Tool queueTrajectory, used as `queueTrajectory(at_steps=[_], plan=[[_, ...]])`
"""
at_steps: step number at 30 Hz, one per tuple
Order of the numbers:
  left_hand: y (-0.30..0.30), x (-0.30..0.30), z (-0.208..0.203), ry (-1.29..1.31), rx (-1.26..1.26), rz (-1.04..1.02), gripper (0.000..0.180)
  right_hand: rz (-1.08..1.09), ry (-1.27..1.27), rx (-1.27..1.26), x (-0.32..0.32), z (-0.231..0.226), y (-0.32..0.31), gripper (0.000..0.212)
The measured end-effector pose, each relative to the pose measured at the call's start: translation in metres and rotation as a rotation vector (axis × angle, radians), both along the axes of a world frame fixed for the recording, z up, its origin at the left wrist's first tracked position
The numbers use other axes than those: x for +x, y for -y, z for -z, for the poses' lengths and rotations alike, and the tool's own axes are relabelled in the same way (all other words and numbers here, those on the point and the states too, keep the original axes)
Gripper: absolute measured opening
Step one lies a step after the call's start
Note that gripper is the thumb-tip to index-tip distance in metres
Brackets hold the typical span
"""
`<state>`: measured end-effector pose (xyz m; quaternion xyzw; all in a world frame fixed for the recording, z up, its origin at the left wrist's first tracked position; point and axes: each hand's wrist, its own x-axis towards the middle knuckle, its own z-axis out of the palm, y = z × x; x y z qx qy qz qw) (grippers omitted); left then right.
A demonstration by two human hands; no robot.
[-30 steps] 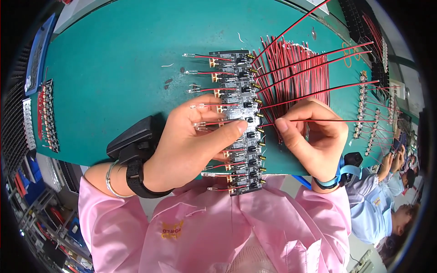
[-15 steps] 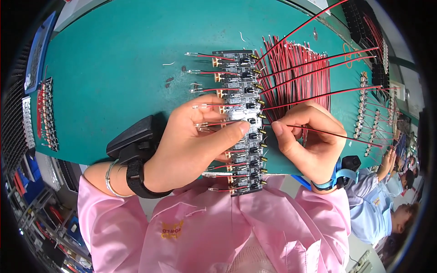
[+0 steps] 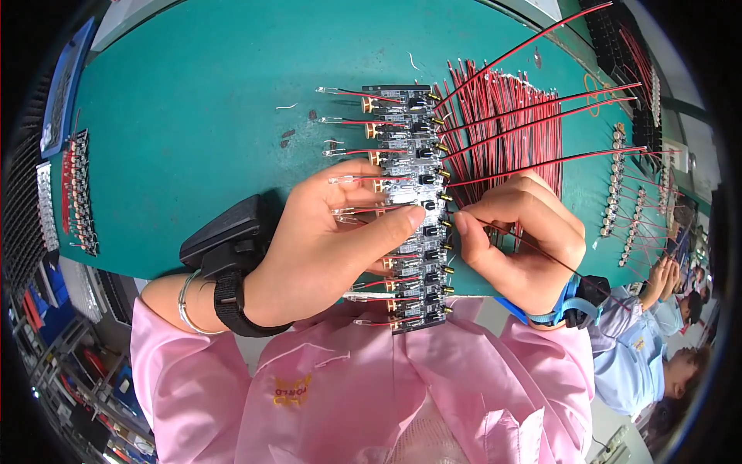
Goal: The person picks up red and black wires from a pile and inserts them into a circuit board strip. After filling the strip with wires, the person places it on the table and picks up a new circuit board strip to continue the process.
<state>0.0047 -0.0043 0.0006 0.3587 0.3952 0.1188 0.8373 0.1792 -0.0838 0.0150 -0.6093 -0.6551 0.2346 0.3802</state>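
Observation:
My left hand (image 3: 332,243) grips a long panel of joined circuit boards (image 3: 410,139), its thumb on top near the panel's middle and its fingers underneath. Small clear LEDs on short red-and-black leads (image 3: 371,152) stick out on the panel's left side. Along the right edge sit small yellow-tipped parts, and several long wires (image 3: 541,161) run off from the upper boards. My right hand (image 3: 525,232) pinches a red-and-black wire (image 3: 533,246) between thumb and index finger, close beside the panel's right edge. Whether the wire's tip touches a board cannot be made out.
A thick bundle of red-and-black wires (image 3: 510,116) lies on the green mat (image 3: 209,100) beyond my right hand. More board strips (image 3: 616,185) lie at the right, and another wired strip (image 3: 79,193) at the far left. Co-workers in light blue (image 3: 626,363) sit to the right.
My right hand has turned slightly, and the wire it pinches now slants down more steeply to the right. The topmost long wire has shifted a little. My left hand stays on the panel.

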Motion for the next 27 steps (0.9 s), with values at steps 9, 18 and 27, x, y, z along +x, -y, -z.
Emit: queueTrajectory(at_steps=[9,18,27], plan=[[-0.002,-0.003,0.0,0.004,0.001,0.003,0.02,-0.098,0.07,0.135,0.001,0.003,-0.004,0.016],[-0.002,-0.004,0.0,0.019,0.013,0.004,0.019,-0.042,0.094,0.174,-0.005,0.004,-0.002,0.016],[-0.002,-0.005,0.0,0.038,0.024,0.001,0.022,0.007,0.091,0.154,-0.01,0.002,-0.003,0.016]])
